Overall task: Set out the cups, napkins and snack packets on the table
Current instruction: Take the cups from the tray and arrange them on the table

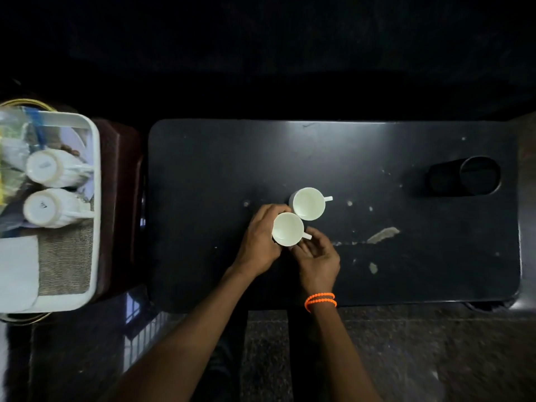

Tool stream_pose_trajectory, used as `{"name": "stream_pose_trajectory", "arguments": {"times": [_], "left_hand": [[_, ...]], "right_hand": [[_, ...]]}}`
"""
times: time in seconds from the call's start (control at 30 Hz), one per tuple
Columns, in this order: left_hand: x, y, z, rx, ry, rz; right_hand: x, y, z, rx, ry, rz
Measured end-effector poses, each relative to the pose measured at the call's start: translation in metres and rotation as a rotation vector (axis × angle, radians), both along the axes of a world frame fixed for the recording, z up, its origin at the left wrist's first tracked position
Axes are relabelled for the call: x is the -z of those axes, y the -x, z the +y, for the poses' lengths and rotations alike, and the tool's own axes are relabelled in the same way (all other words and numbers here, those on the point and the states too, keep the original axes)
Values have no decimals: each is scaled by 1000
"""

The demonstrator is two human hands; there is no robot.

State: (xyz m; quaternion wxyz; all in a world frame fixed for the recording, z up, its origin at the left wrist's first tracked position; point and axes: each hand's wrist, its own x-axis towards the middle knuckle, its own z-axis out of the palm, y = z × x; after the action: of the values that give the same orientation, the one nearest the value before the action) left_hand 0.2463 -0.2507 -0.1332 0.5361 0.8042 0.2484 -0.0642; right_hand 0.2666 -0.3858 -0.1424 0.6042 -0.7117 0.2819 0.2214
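Note:
Two white cups stand upright on the black table (406, 271), touching each other. The far cup (308, 203) has its handle pointing right. The near cup (288, 229) is wrapped on its left side by my left hand (259, 242). My right hand (317, 258) touches that cup's handle and lower side with its fingertips, fingers spread. On the left, a white tray (95, 181) holds two more white cups lying on their sides (49, 168) (49, 208), a folded white napkin (17, 271) and clear snack packets (14, 140).
A black cylindrical holder (464, 176) lies at the table's right end. Pale scuffs and crumbs (382, 235) mark the table right of the cups. The tray rests on a dark red stool (121, 175) left of the table. Tiled floor lies below.

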Motion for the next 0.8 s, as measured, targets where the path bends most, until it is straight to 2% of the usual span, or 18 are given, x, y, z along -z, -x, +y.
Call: {"name": "stream_pose_trajectory", "arguments": {"times": [0.2,0.33,0.37,0.47,0.53,0.7,0.8], "left_hand": [[4,-1,-13,-73,-63,43],[-2,11,-7,-103,-68,143],[-5,18,0,-125,-74,149],[-18,40,34,-251,-137,75],[-32,57,71,-404,-243,8],[-71,102,180,-828,-656,-21],[-82,122,237,-1001,-665,101]], "right_hand": [[0,-15,-7,-1,57,-14],[-5,6,-7,-54,396,78],[-7,15,-4,-75,425,126],[-13,43,21,-189,299,243],[-18,57,50,-324,227,251],[-49,69,156,-618,52,114],[-69,69,223,-766,-82,3]]}}
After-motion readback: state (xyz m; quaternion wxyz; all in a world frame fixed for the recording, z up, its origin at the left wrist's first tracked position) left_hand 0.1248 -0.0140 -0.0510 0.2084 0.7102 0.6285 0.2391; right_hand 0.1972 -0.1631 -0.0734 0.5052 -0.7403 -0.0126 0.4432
